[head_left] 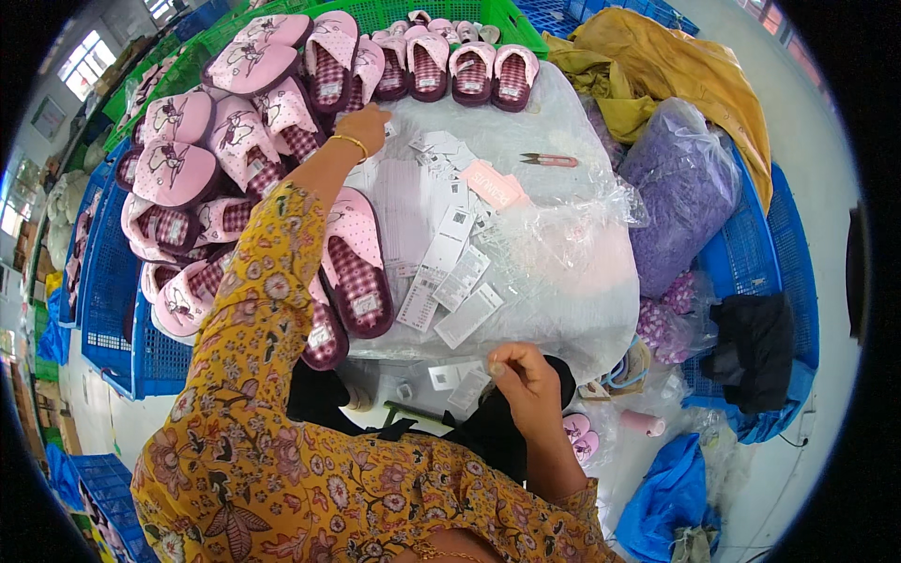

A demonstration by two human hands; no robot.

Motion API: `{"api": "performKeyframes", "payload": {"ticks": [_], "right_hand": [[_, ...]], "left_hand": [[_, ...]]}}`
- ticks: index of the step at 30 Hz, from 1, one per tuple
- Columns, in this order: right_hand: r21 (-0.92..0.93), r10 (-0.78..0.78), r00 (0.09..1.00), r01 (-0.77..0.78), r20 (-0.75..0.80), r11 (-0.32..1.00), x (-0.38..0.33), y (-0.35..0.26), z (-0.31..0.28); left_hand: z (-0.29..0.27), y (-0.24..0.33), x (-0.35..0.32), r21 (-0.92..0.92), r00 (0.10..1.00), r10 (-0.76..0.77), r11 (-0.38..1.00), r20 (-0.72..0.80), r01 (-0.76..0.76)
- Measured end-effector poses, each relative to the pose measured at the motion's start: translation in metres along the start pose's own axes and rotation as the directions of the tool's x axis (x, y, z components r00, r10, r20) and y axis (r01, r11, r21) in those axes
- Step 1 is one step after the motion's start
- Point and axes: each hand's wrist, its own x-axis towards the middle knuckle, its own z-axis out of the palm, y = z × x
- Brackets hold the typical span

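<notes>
My left hand (364, 129), with a gold bangle at the wrist, reaches to the far left of the wrapped work surface. Its fingers are curled beside the heels of the pink slippers (330, 70); what they hold, if anything, is hidden. My right hand (527, 380) hovers past the near edge, thumb and fingertips pinched together, too small a gap to make out anything in them. Between the hands lie white printed tags (439, 272), a stack of pale cards (404, 211) and a pink card (495, 186). A pink slipper with a checked insole (357, 272) lies beside the stack.
Small thread snips (550, 159) lie at the far right of the plastic-covered surface (572, 281). Slippers heap over blue crates (113, 319) at left; a green crate (375, 21) stands behind. A purple-filled bag (680, 188) and dark cloth (751, 352) rest at right.
</notes>
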Motion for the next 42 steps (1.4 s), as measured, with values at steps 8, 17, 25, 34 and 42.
{"api": "performKeyframes", "payload": {"ticks": [8, 17, 25, 34, 42], "right_hand": [[0.039, 0.071, 0.996, -0.069, -0.05, 0.997, -0.003, 0.0, -0.01], [-0.071, -0.079, 0.996, 0.076, -0.043, 0.995, 0.01, -0.006, -0.005], [0.11, -0.104, 0.987, 0.118, -0.121, 0.987, 0.054, -0.049, 0.029], [0.124, -0.017, 0.998, 0.025, -0.062, 0.992, 0.053, -0.05, 0.035], [0.126, -0.019, 0.998, 0.026, -0.056, 0.992, 0.043, -0.05, 0.036]], "left_hand": [[0.014, 0.004, 0.026, -0.017, 0.996, -0.068, 0.997, 0.063, 0.069], [-0.043, 0.011, -0.019, -0.518, 0.957, -0.052, 0.849, -0.286, -0.109], [-0.1, 0.125, -0.191, -0.974, 0.996, 0.09, 0.225, -0.011, -0.031], [-0.083, 0.163, -0.254, -0.999, 0.997, 0.062, 0.007, -0.041, -0.042], [-0.094, 0.173, -0.27, -0.995, 0.995, 0.029, 0.025, -0.096, -0.097]]}}
